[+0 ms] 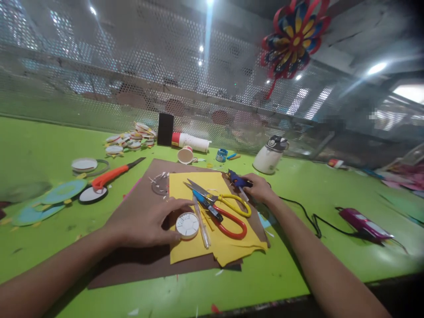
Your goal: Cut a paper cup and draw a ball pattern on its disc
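My left hand (149, 223) is open, thumb and index finger spread beside a small round white cup-like piece (187, 225) with dark lines drawn on it. The thumb tip is close to its rim; I cannot tell whether it touches. My right hand (260, 187) is closed around a dark blue glue gun (236, 179) with a clear glue stick. Between the hands, scissors (228, 210) with one yellow and one red handle lie on yellow paper (195, 179). A blue and black marker (208, 205) and a clear pen (202, 225) lie there too.
Brown board (139, 265) lies under the paper on the green table (331, 260). An orange-handled tool (111, 176) and turquoise discs (64, 192) are at left. Several small assembled pieces (132, 139), paper cups (192, 142) and a white jug (270, 157) stand behind. A cord (298, 203) runs right.
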`<state>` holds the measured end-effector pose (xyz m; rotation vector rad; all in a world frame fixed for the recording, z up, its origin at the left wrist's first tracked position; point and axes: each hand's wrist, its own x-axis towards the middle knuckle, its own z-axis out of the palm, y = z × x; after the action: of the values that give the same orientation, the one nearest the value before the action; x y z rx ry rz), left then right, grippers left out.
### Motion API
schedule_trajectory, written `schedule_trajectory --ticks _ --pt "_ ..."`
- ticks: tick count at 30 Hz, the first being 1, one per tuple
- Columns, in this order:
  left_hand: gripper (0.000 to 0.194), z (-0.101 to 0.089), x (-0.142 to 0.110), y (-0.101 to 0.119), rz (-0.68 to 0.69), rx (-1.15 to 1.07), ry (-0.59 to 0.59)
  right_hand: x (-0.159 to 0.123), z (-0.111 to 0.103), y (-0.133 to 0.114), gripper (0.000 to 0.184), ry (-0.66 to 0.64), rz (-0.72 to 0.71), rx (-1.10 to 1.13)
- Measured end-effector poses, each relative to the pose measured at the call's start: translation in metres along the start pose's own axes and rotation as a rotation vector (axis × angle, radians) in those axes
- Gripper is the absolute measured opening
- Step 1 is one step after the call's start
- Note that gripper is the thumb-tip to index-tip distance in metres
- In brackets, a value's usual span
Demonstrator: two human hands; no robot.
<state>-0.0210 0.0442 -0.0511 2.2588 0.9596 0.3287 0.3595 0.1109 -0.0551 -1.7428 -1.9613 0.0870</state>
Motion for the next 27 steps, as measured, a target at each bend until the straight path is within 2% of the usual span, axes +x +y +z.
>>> schedule_trajectory --ticks 3,6,9,11,15,18,22,24,27 --pt "0.072 -0.003 0.001 0.007 -0.004 0.003 -0.004 0.000 -0.004 -0.004 0.042 0.010 -0.018 0.018" --pt "0.074 -0.005 0.001 0.012 -0.012 -0.017 -0.007 -0.007 -0.013 -0.019 0.042 0.078 -0.048 0.063" --pt "0.077 -0.005 0.002 0.013 -0.034 -0.063 -0.012 -0.019 -0.020 -0.049 0.030 0.147 -0.135 0.147" --pt "0.079 -0.004 0.003 0.014 -0.056 -0.089 -0.020 -0.029 -0.021 -0.073 0.021 0.134 -0.224 0.206" --pt "0.075 -0.002 0.003 0.014 -0.062 -0.069 -0.001 -0.053 -0.017 -0.117 0.014 0.024 -0.426 0.246" --pt "0.069 -0.002 0.003 0.015 -0.048 -0.044 0.001 -0.067 -0.013 -0.132 0.015 -0.093 -0.645 0.134" --pt "0.057 -0.003 0.003 0.017 -0.021 -0.019 -0.009 -0.079 -0.007 -0.136 0.015 -0.238 -0.699 -0.112" --pt "0.055 -0.003 0.003 0.017 -0.001 -0.008 -0.018 -0.083 -0.005 -0.140 0.017 -0.281 -0.736 -0.228" --pt "0.050 -0.003 0.003 0.017 0.040 0.009 -0.021 -0.088 -0.004 -0.149 0.010 -0.322 -0.824 -0.364"
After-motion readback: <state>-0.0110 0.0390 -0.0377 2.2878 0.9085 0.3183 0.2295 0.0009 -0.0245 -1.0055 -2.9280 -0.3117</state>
